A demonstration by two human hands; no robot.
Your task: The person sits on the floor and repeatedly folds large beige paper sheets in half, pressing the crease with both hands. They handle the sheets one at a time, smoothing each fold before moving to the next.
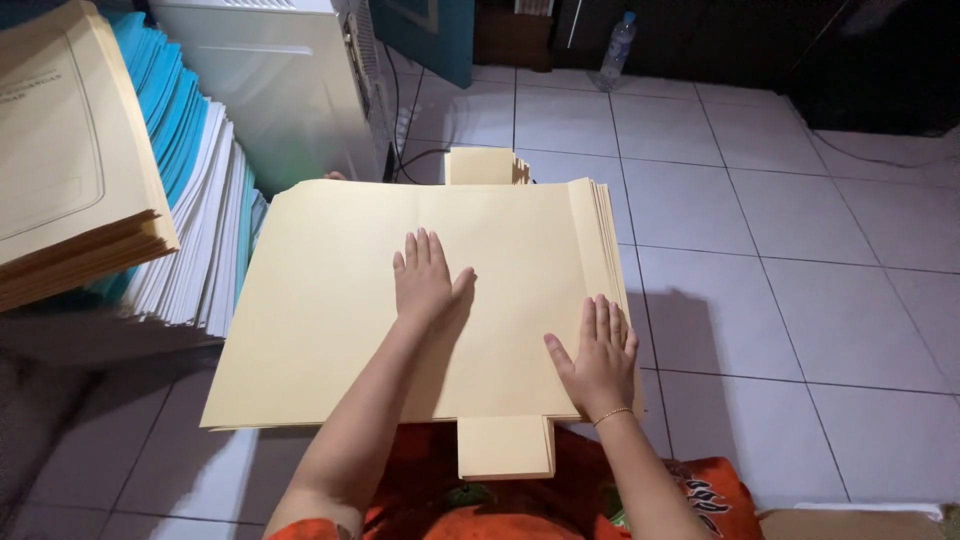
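Note:
A thick stack of cream paper folders (pixel 330 310), unfolded flat with tabs at the near and far edges, lies in front of me. My left hand (pixel 425 278) rests flat on the top sheet near its middle, fingers together and thumb out. My right hand (pixel 598 352) presses flat on the stack's right side, over a fold line, with a thin bracelet at the wrist. Neither hand holds anything.
At left stands a tall pile of white and blue sheets (pixel 200 200) with more cream folders (pixel 70 170) on top. A white cabinet (pixel 290 90) is behind the stack. A plastic bottle (pixel 617 48) stands on the white tiled floor (pixel 800 250). Orange patterned cloth (pixel 700 500) covers my lap.

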